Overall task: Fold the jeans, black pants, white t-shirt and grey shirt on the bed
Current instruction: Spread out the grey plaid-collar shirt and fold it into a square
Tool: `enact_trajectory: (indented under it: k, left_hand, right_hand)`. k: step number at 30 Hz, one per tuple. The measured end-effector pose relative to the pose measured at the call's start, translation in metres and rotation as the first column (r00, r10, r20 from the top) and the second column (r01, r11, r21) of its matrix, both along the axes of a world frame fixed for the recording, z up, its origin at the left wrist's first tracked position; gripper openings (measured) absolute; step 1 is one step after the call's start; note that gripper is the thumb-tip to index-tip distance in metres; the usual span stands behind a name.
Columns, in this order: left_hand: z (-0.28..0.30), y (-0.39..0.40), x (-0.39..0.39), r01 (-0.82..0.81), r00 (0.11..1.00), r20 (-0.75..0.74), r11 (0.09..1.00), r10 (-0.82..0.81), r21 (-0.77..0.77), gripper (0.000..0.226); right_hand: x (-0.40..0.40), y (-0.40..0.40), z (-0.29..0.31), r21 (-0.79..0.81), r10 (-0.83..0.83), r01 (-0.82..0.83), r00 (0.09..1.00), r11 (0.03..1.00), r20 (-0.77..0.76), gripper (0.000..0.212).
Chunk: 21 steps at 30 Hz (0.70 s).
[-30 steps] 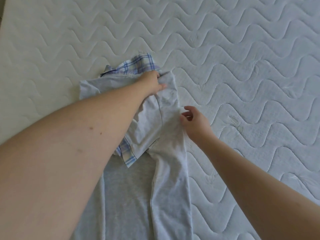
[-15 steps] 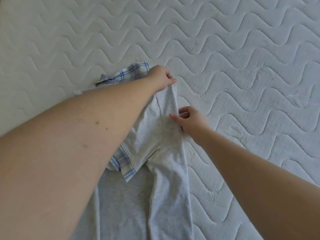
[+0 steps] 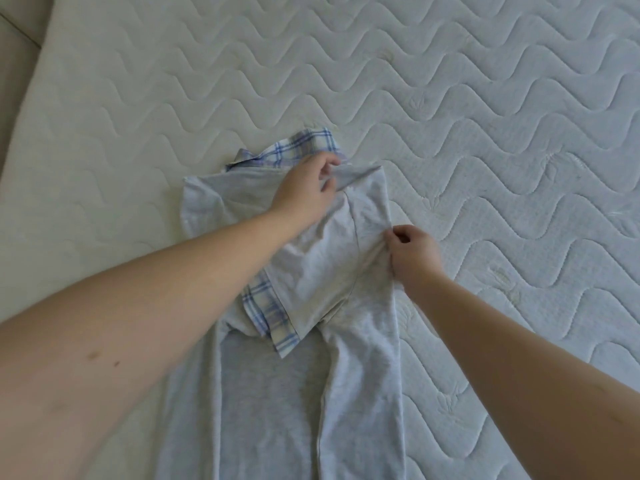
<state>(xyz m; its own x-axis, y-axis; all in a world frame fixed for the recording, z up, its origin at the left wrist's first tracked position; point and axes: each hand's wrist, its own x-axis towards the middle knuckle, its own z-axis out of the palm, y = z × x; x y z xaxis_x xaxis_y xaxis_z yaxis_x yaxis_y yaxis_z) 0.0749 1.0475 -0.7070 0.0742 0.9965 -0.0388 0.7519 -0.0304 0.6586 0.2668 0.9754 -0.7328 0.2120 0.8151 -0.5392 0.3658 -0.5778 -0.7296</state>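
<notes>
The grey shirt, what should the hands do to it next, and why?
Probably smooth the folded sleeve flat. The left hand pinches the grey shirt near its collar, the right hand pinches its right edge, and the cloth between them is puckered, with the checked cuff sticking out.

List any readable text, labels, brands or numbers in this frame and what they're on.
None readable.
Grey shirt: no print, logo or tag showing.
Plaid trim on its collar and cuff: pattern only, no text.
Mattress: wavy quilting, no label in view.
Left hand and right hand both grip the shirt; anything under them is hidden.
</notes>
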Motion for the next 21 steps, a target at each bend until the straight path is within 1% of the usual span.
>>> enact_trajectory:
  k: [3, 6, 7, 9, 10, 11, 12, 13, 15, 17, 18, 19, 21]
  left_hand:
    - [0.003, -0.016, -0.065, -0.152, 0.983, -0.099, 0.988, 0.154, 0.024, 0.024]
    - [0.005, -0.027, -0.127, -0.320, 0.913, -0.242, 0.944, 0.329, 0.074, 0.030]
    - [0.006, -0.029, -0.144, -0.380, 0.874, -0.294, 0.921, 0.387, 0.083, 0.032]
    - [0.003, -0.032, -0.173, -0.497, 0.802, -0.357, 0.867, 0.479, 0.048, 0.036]
    - [0.001, -0.031, -0.185, -0.541, 0.783, -0.363, 0.841, 0.505, 0.001, 0.038]
    - [-0.002, -0.029, -0.194, -0.569, 0.783, -0.344, 0.820, 0.518, -0.059, 0.039]
    - [-0.005, -0.026, -0.202, -0.575, 0.798, -0.300, 0.810, 0.522, -0.119, 0.039]
    - [-0.008, -0.024, -0.206, -0.562, 0.819, -0.247, 0.810, 0.517, -0.169, 0.037]
    - [-0.011, -0.019, -0.211, -0.531, 0.848, -0.135, 0.817, 0.513, -0.226, 0.032]
    - [-0.012, -0.014, -0.212, -0.473, 0.874, -0.021, 0.843, 0.485, -0.257, 0.029]
    - [-0.012, -0.011, -0.213, -0.420, 0.901, -0.008, 0.867, 0.434, -0.266, 0.028]
    - [-0.011, -0.009, -0.214, -0.356, 0.931, -0.026, 0.892, 0.364, -0.280, 0.028]
    - [-0.006, -0.004, -0.217, -0.241, 0.970, -0.059, 0.920, 0.234, -0.308, 0.024]
  right_hand:
    - [-0.004, -0.003, 0.002, 0.005, -0.059, 0.059, 0.998, 0.998, -0.020, 0.014]
    - [-0.011, -0.006, 0.009, -0.027, -0.125, 0.124, 0.992, 0.992, -0.033, 0.026]
    - [-0.014, -0.009, 0.012, -0.024, -0.129, 0.129, 0.992, 0.991, -0.001, 0.032]
    - [-0.024, -0.015, 0.019, 0.074, -0.082, 0.070, 0.982, 0.995, 0.170, 0.038]
    - [-0.032, -0.019, 0.023, 0.155, -0.037, -0.002, 0.967, 0.988, 0.253, 0.038]
    - [-0.043, -0.024, 0.028, 0.234, 0.024, -0.099, 0.952, 0.967, 0.306, 0.038]
    - [-0.057, -0.027, 0.033, 0.293, 0.107, -0.211, 0.937, 0.932, 0.334, 0.038]
    - [-0.073, -0.028, 0.037, 0.319, 0.210, -0.326, 0.914, 0.890, 0.347, 0.038]
    - [-0.109, -0.023, 0.042, 0.289, 0.428, -0.533, 0.831, 0.795, 0.355, 0.040]
    - [-0.146, -0.014, 0.043, 0.238, 0.588, -0.676, 0.729, 0.697, 0.350, 0.042]
    - [-0.163, -0.009, 0.043, 0.207, 0.643, -0.725, 0.682, 0.656, 0.350, 0.043]
    - [-0.178, -0.004, 0.041, 0.175, 0.680, -0.763, 0.638, 0.623, 0.361, 0.043]
    - [-0.200, 0.006, 0.036, 0.122, 0.693, -0.796, 0.581, 0.593, 0.427, 0.045]
